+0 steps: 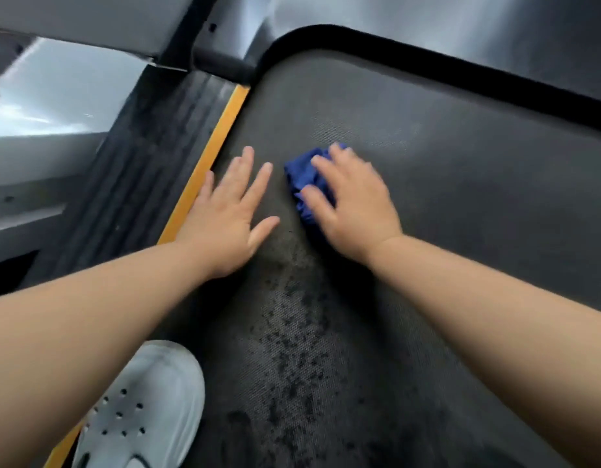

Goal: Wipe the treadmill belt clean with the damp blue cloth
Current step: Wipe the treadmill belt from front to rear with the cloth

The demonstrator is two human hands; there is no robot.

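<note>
Two hands, both down on the belt.

1. Right hand [353, 204]: palm-down on top of a crumpled royal-blue fabric cloth [304, 177]. Fingers spread, fairly straight, pressing, not wrapped round it.
2. Left hand [229, 211]: flat, fingers splayed, holds nothing. Rests on the dark grey textured treadmill belt [461, 197] just beside the cloth, little finger by the yellow edge stripe [218, 140].
3. Cloth, location: on belt, mostly under right palm. Blue shows only on thumb side & past fingertips.
4. Cloth, handling (est.): soft, light, limp. Damp, so prob. drags w/ some grip on the textured belt and may bunch or roll. Best hold: flat palm on centre, fingers over leading edge.
5. Cloth, orientation: a wad, no clear heading. Visible part runs near-to-far, approx. along belt; rest hidden.
6. Outward: dark damp speckles [292, 349] on belt nearer the person; ribbed black side rail [140, 170]; white perforated shoe [147, 407] at belt edge.
</note>
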